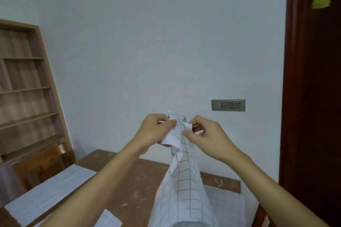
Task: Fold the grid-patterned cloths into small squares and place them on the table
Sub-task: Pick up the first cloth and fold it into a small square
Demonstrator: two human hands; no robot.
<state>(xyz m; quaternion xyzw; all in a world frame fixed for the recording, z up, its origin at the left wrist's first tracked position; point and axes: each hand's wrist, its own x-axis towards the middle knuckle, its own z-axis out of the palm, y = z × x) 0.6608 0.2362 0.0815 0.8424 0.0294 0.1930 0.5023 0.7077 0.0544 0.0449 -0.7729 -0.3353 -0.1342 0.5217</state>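
Two hands meet at the centre of the frame, raised against the pale wall, each pinching the top edge of a grid-patterned cloth (184, 186). The left hand (156, 131) grips a bunched corner between thumb and fingers; the right hand (204, 134) pinches the edge just beside it. From them the cloth hangs in a long gathered column toward the lower centre, above the brown counter (132, 190). More pale cloths (49, 191) lie flat on the counter at lower left.
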